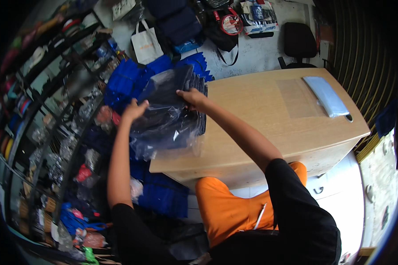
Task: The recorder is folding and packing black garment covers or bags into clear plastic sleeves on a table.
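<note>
A dark item in a clear plastic bag (162, 116) lies on or just over a stack of dark, plastic-wrapped items (202, 86) at the desk's left end. My left hand (135, 110) is at the bag's left edge, thumb raised; its other fingers are partly hidden, and its grip is unclear. At the right side, my right hand (192, 98) has its thumb on top of the bagged item and its fingers curled under the edge. On the right of the wooden desk (245, 106) rest a flat clear plastic sheet (295, 97) and a pale blue stack of plastic bags (326, 96).
Blue fabric bundles (122, 79) lie behind and left of the stack. A metal rack (30, 122) crowded with wrapped goods and rolls stands at left. Beyond the desk are a dark office chair (300, 43) and a white tote bag (147, 44).
</note>
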The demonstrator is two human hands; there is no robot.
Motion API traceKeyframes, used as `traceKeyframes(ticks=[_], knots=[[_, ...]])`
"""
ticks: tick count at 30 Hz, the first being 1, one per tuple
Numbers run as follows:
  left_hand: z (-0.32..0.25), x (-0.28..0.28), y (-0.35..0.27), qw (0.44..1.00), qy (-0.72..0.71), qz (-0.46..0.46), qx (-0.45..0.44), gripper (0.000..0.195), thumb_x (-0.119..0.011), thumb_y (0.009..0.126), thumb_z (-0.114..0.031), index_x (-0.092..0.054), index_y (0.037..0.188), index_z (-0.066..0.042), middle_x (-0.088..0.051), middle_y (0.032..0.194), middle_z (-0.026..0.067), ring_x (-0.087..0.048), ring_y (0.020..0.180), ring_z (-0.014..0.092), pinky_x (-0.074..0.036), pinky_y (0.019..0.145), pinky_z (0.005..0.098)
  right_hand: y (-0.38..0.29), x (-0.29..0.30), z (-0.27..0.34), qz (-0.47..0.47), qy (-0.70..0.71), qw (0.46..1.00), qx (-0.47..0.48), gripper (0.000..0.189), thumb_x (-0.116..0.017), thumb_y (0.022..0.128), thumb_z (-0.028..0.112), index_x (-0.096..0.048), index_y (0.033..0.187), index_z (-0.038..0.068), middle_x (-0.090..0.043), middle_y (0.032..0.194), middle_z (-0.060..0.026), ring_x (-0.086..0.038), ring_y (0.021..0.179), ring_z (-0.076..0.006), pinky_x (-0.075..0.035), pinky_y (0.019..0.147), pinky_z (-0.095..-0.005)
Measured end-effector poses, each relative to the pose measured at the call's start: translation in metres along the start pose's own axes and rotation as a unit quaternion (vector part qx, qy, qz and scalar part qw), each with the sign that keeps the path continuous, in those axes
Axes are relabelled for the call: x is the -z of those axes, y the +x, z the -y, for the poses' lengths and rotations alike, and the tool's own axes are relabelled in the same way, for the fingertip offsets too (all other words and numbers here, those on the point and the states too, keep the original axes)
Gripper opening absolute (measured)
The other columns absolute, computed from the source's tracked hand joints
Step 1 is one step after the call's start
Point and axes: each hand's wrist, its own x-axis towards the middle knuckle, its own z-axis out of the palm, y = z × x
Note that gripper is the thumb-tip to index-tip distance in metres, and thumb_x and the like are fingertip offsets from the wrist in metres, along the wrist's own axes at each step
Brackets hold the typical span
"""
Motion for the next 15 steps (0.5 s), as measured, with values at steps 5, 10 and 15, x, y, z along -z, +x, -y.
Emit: traceKeyframes(ticks=[5, 10, 15], knots=[[0.057, -0.003, -0.023, 0.975, 0.163, 0.152, 0.013, 0.061, -0.054, 0.096, -0.049, -0.044, 0.142, -0.010, -0.043, 0.144, 0.0294, -0.041, 0.135, 0.045, -0.035, 0.111, 0.0445, -0.016, 0.012, -0.058, -0.120, -0.125, 0.961, 0.215, 0.044, -0.061, 0.094, 0.039, -0.061, 0.112, -0.001, -0.069, 0.083, -0.0205, -0.069, 0.072, -0.0319, -0.054, 0.067, -0.0411], [-0.003, 0.001, -0.039, 0.986, -0.049, 0.080, -0.137, 0.049, -0.059, 0.095, -0.020, -0.045, 0.141, -0.010, -0.050, 0.137, 0.0193, -0.041, 0.134, 0.037, -0.033, 0.112, 0.0384, 0.028, 0.175, -0.190, -0.167, -0.316, 0.910, 0.209, 0.034, -0.056, 0.093, 0.019, -0.057, 0.123, 0.003, -0.070, 0.093, -0.0206, -0.069, 0.088, -0.0345, -0.054, 0.075, -0.0431], [-0.016, -0.003, -0.071, 0.973, -0.088, 0.167, -0.134, 0.045, -0.059, 0.090, -0.005, -0.053, 0.135, -0.004, -0.059, 0.132, 0.0107, -0.053, 0.125, 0.023, -0.039, 0.106, 0.0327, 0.049, 0.175, -0.173, -0.045, 0.182, 0.973, 0.133, 0.026, -0.055, 0.091, 0.008, -0.052, 0.117, 0.004, -0.058, 0.076, -0.0080, -0.061, 0.065, -0.0182, -0.052, 0.056, -0.0321]])
